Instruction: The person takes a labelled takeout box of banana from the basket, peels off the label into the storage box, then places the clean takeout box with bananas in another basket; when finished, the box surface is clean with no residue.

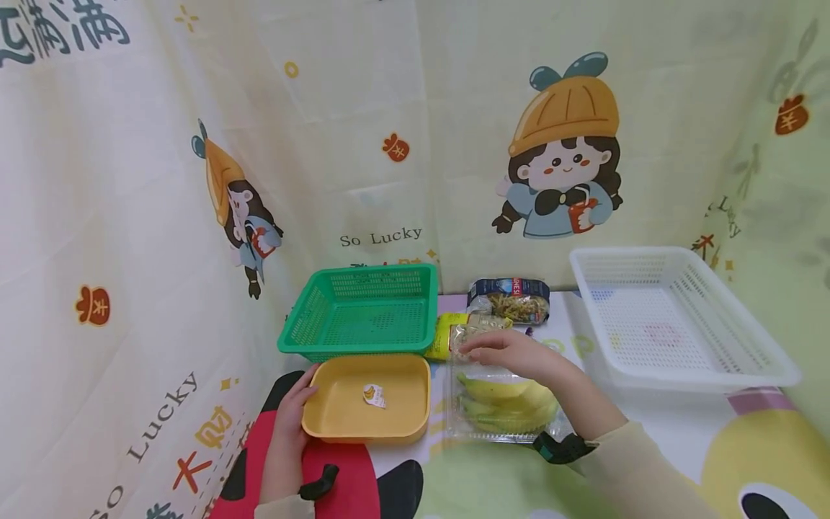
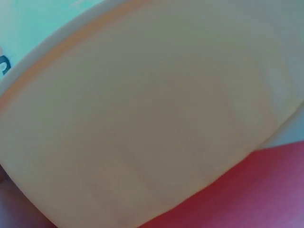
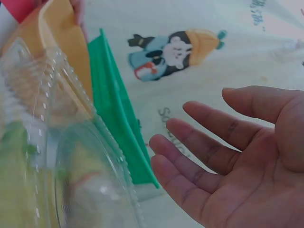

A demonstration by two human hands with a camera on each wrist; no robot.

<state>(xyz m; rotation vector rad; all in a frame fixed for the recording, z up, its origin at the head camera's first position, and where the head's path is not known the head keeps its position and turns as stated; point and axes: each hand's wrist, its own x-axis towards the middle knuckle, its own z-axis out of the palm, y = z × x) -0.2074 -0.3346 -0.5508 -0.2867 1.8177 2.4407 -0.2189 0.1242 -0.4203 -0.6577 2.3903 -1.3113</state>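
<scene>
My left hand [image 1: 293, 412] holds the left side of a yellow plastic basin [image 1: 402, 404], thumb at the rim. A small white sticker with a printed picture lies on the basin's floor. The basin's pale outer wall [image 2: 156, 123] fills most of the left wrist view. My right hand [image 1: 509, 353] hovers over the back of a clear plastic box [image 1: 456, 414] holding bananas [image 1: 506, 407]. In the right wrist view the palm shows and the right fingers [image 3: 204, 147] are spread with nothing between them, beside the transparent lid [image 3: 52, 85].
A green basket [image 1: 363, 324] stands behind the basin, and a white basket [image 1: 655, 324] is at the right. Between them lie a yellow packet [image 1: 441, 339] and a dark-labelled bag of pasta [image 1: 515, 303]. Printed cloth [image 1: 454, 180] hangs behind and at both sides.
</scene>
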